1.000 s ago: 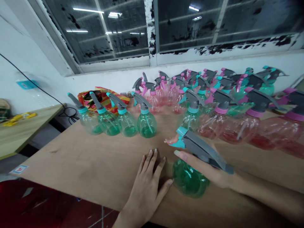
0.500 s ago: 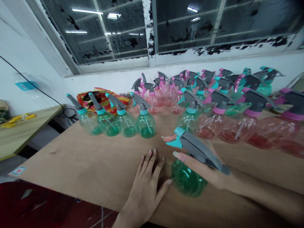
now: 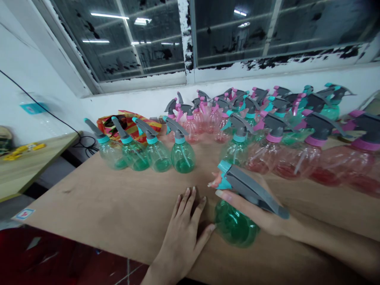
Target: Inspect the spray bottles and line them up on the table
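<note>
My right hand (image 3: 252,209) is wrapped around the neck of a green spray bottle (image 3: 236,227), under its grey head. A fingertip presses on the turquoise trigger, and the thumb lies along the near side. The bottle stands on the brown table (image 3: 103,209), its nozzle pointing left and away from me. Flat on the tabletop just left of it rests my left hand (image 3: 184,229), fingers spread, its thumb tip close to the bottle's side. Beyond the left hand stands another green spray bottle (image 3: 182,158), at the end of a short row.
Pink spray bottles (image 3: 298,160) and green ones crowd the table's right and back. A red and yellow bag (image 3: 130,122) lies behind the left row. A black cable (image 3: 86,144) hangs beside a lower wooden table (image 3: 38,166). A window (image 3: 133,39) is above the wall.
My right fingers have curled in and pulled the trigger back toward the spray head. The left hand and the bottle stay in place.
</note>
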The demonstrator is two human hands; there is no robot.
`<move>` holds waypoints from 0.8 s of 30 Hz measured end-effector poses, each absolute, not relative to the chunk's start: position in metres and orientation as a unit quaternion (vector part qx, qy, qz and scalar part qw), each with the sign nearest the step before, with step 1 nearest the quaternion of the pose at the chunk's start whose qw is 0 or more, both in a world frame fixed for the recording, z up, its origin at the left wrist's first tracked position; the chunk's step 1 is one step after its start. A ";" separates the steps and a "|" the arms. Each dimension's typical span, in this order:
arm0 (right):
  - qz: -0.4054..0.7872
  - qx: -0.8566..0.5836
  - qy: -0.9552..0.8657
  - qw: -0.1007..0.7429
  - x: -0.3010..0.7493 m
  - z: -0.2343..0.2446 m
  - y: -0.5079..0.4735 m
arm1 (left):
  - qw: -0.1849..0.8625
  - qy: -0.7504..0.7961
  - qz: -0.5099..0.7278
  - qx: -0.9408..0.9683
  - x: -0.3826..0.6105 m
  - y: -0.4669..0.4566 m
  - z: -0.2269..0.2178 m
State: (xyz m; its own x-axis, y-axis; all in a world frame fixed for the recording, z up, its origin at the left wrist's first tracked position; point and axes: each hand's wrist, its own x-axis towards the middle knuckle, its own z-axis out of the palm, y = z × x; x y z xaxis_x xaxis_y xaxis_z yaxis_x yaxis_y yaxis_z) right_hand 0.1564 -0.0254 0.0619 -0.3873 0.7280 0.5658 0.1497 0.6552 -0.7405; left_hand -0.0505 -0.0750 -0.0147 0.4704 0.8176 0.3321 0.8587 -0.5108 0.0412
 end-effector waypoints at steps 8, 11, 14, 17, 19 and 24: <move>0.307 -0.296 -0.777 0.462 0.157 0.061 -0.027 | 0.055 -0.493 -0.154 -0.854 -0.050 -0.075 -0.012; 0.320 -0.292 -0.769 0.471 0.156 0.062 -0.027 | 0.060 -0.490 -0.160 -0.855 -0.050 -0.075 -0.013; 0.323 -0.287 -0.764 0.479 0.156 0.062 -0.027 | 0.065 -0.488 -0.160 -0.856 -0.050 -0.075 -0.013; 0.322 -0.287 -0.763 0.482 0.156 0.062 -0.027 | 0.067 -0.489 -0.154 -0.856 -0.050 -0.074 -0.014; 0.322 -0.289 -0.763 0.481 0.156 0.062 -0.028 | 0.065 -0.489 -0.150 -0.857 -0.050 -0.074 -0.014; 0.316 -0.287 -0.767 0.480 0.157 0.062 -0.028 | 0.066 -0.487 -0.145 -0.859 -0.051 -0.075 -0.015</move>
State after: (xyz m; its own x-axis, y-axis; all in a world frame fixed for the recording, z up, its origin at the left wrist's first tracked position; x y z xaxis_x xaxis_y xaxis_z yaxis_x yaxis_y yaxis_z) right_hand 0.1572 -0.0279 0.0615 -0.3755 0.7428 0.5543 0.1360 0.6357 -0.7598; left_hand -0.0505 -0.0745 -0.0149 0.4840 0.8171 0.3133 0.8552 -0.5175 0.0283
